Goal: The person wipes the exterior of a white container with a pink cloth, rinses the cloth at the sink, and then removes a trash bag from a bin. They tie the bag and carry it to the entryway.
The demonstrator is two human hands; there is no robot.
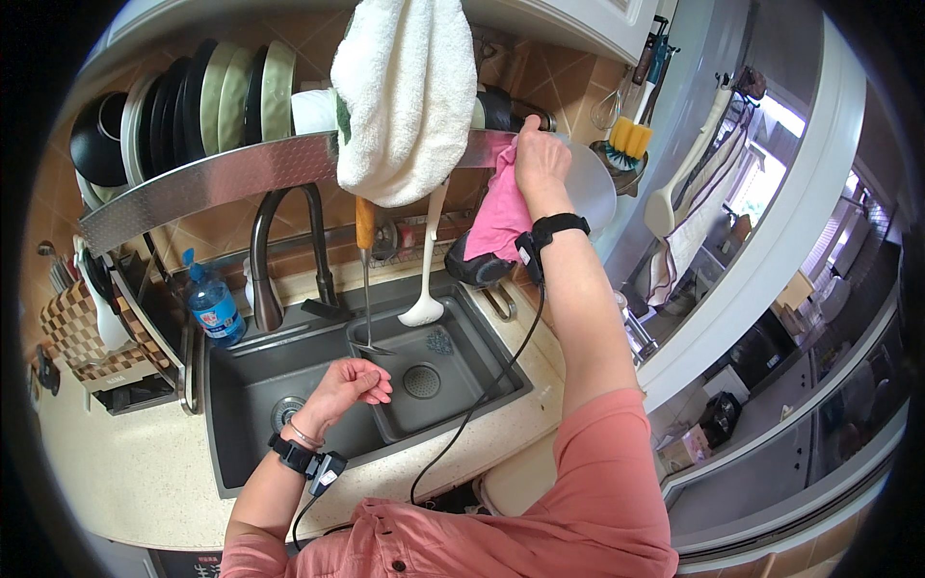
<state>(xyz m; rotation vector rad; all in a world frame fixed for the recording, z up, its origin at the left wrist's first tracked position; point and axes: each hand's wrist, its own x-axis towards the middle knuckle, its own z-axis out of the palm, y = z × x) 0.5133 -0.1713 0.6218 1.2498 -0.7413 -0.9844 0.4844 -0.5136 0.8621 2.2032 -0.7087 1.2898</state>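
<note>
At the right end of the metal dish rack (209, 177), my right hand (542, 159) is closed on a pink cloth (498, 209), its thumb upward by the rack edge. The cloth hangs over a dark object (477, 264) that is partly covered. My left hand (354, 383) is above the double-bowl sink (278, 376), fingers loosely curled and holding nothing. A wooden-handled turner (365, 231) and a white ladle (426, 303) hang down over the right basin. From above the rack drapes a white towel (405, 101), hiding its middle.
Plates and bowls (224, 101) stand along the rack. A dark faucet (271, 253), a blue detergent bottle (213, 303) and a checkered knife block (94, 332) are at left. A scouring pad (439, 342) lies in the right basin. A wrist cable (470, 415) crosses the sink edge. A brush (632, 137) hangs at right.
</note>
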